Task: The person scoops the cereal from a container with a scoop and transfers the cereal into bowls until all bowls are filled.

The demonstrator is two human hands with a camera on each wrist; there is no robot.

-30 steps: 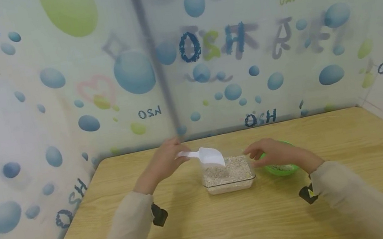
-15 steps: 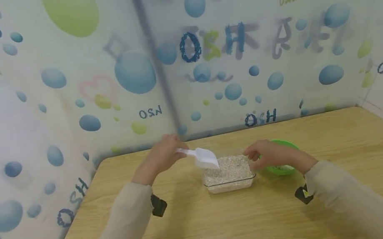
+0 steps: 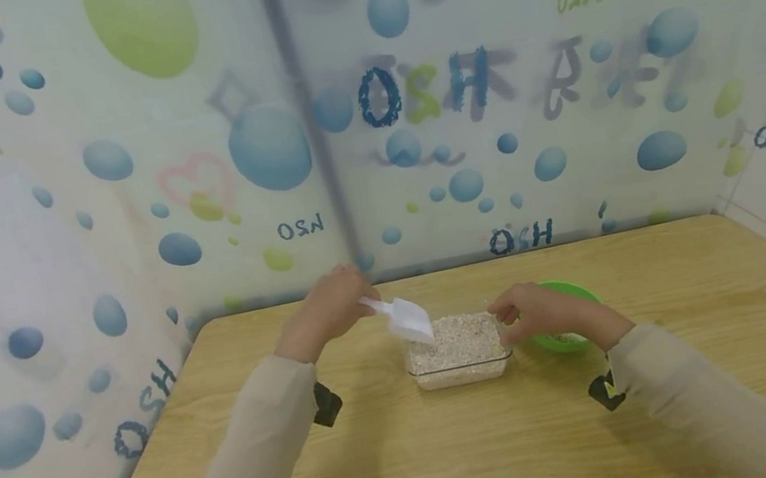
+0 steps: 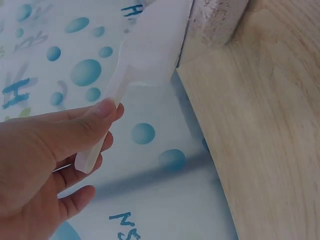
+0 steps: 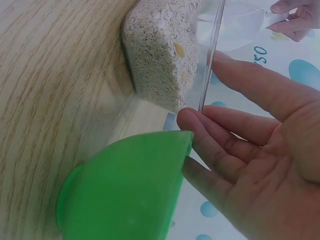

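A clear rectangular container (image 3: 461,376) stands on the table, filled with pale, flaky grains (image 3: 462,336). My left hand (image 3: 333,302) pinches the handle of a white scoop (image 3: 409,322) between thumb and fingers. The scoop slants down, its lip over the container's left end, overlapping the grains in the head view. At the container's other end, my right hand (image 3: 542,307) has its thumb and bent fingertips at the rim, around the corner. In the right wrist view, its lower fingers also lie against the rim of a green bowl (image 5: 125,192).
The wooden table (image 3: 420,461) runs up to a patterned wall (image 3: 411,133) close behind the container. In the head view the right hand and forearm cover much of the green bowl. A yellowish piece (image 5: 179,48) lies among the grains.
My left hand has drawn the scoop leftward over the container and tipped it more steeply downward. My right hand keeps its place at the right end, with only a slight forearm shift.
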